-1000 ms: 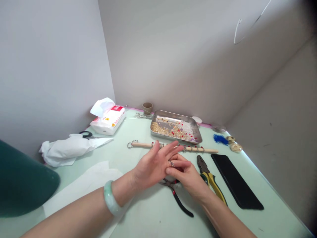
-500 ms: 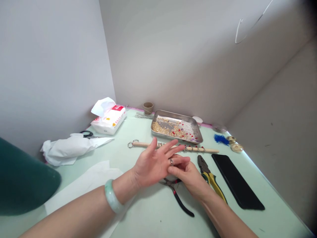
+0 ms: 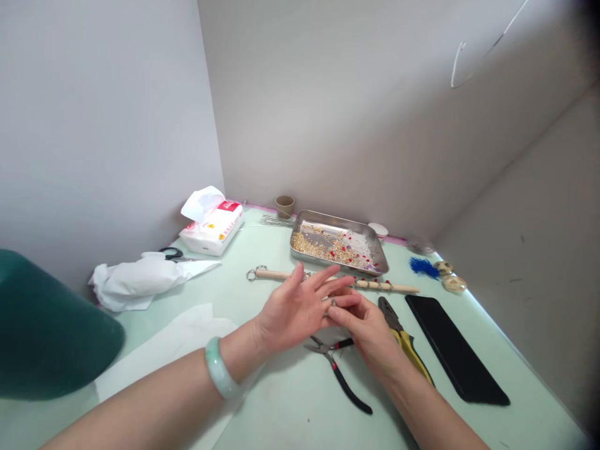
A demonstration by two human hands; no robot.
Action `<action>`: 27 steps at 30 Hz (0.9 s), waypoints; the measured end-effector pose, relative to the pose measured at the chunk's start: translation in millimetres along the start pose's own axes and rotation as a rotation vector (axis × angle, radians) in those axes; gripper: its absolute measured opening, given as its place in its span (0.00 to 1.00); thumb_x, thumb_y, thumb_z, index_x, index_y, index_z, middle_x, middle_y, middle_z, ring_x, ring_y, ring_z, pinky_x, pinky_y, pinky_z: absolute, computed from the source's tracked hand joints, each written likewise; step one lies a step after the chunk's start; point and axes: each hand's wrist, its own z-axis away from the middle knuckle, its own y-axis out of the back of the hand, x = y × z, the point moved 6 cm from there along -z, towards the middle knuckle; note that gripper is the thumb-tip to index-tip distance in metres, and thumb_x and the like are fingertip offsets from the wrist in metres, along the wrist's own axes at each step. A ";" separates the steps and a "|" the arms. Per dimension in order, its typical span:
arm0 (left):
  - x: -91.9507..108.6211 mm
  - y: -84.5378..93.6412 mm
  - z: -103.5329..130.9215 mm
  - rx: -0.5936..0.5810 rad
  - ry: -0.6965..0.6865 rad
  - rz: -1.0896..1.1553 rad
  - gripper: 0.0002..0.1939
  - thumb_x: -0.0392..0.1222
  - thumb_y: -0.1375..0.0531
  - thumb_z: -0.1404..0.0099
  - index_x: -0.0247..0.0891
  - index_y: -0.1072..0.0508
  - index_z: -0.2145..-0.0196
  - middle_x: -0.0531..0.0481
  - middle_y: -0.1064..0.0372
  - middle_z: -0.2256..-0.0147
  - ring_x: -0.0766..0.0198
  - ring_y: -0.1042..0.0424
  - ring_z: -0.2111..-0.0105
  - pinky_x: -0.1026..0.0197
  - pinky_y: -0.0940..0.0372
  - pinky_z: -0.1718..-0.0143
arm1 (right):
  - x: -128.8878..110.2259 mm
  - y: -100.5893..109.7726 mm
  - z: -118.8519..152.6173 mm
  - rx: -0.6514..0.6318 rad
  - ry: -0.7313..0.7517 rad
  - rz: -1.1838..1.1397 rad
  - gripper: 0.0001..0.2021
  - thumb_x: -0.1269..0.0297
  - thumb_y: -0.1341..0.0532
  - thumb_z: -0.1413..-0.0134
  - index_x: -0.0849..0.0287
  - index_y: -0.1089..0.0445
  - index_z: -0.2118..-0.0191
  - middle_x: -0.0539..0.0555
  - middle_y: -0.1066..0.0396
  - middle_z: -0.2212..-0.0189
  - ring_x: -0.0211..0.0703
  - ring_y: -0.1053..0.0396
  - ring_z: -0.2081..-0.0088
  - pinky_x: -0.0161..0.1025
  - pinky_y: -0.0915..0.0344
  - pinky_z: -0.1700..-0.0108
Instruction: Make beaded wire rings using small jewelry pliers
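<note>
My left hand [image 3: 293, 315] is held palm up over the table, fingers spread, with a pale green bangle [image 3: 220, 367] on its wrist. A small silver-coloured ring [image 3: 333, 302] sits around one of its fingers. The thumb and fingers of my right hand [image 3: 372, 331] close on that ring and the finger wearing it; the fingertips behind are partly hidden. Below the hands lie black-handled pliers [image 3: 344, 381], partly covered. Just beyond them is a tapered wooden stick [image 3: 403, 289] carrying several rings, some with red beads.
A metal tray [image 3: 300, 257] of loose beads stands behind the stick. Yellow-handled pliers [image 3: 407, 350] and a black flat slab [image 3: 454, 350] lie right. Tissues [image 3: 215, 231], scissors [image 3: 172, 253], crumpled white paper [image 3: 135, 281] and a large green object [image 3: 56, 331] are left; a brown cup [image 3: 284, 206] stands behind.
The right thumb has moved from the finger's end part onto the ring. The left hand stays open, palm up. The whole view has shifted slightly.
</note>
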 end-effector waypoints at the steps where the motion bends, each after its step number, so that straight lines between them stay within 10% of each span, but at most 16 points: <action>1: 1.2 0.3 0.0 0.008 -0.007 0.002 0.31 0.62 0.57 0.35 0.39 0.36 0.46 0.39 0.45 0.41 0.47 0.44 0.42 0.49 0.47 0.47 | -0.3 3.6 -0.9 0.034 0.003 0.000 0.10 0.60 0.33 0.53 0.59 0.30 0.67 0.53 0.30 0.63 0.46 0.32 0.59 0.43 0.34 0.57; 10: 4.8 42.5 1.9 0.436 -0.065 -0.367 0.14 0.47 0.41 0.40 0.34 0.29 0.61 0.41 0.31 0.59 0.60 0.29 0.62 0.55 0.36 0.59 | -11.6 19.8 -2.6 0.241 0.174 0.445 0.14 0.56 0.35 0.52 0.57 0.31 0.61 0.52 0.30 0.65 0.42 0.35 0.66 0.40 0.37 0.61; 16: 63.1 48.3 9.0 0.723 -0.338 -1.553 0.07 0.41 0.45 0.39 0.38 0.29 0.68 0.50 0.30 0.71 0.61 0.32 0.69 0.59 0.39 0.65 | -9.7 4.3 2.2 0.138 0.206 0.692 0.10 0.59 0.39 0.49 0.57 0.32 0.62 0.50 0.31 0.73 0.40 0.36 0.71 0.38 0.38 0.66; 21: 76.7 45.3 8.4 0.581 -0.127 -2.378 0.11 0.39 0.47 0.39 0.38 0.27 0.62 0.43 0.30 0.62 0.54 0.34 0.61 0.55 0.41 0.63 | -1.3 -6.5 2.8 0.018 0.197 0.766 0.08 0.61 0.40 0.48 0.57 0.32 0.62 0.50 0.31 0.73 0.40 0.34 0.72 0.37 0.39 0.67; 27: 72.9 49.5 3.1 0.428 -0.014 -2.614 0.12 0.39 0.48 0.37 0.38 0.26 0.69 0.41 0.30 0.68 0.52 0.37 0.63 0.53 0.46 0.64 | 1.7 -16.9 8.2 -0.096 0.249 0.895 0.07 0.64 0.40 0.49 0.57 0.31 0.62 0.49 0.30 0.74 0.40 0.34 0.71 0.37 0.40 0.66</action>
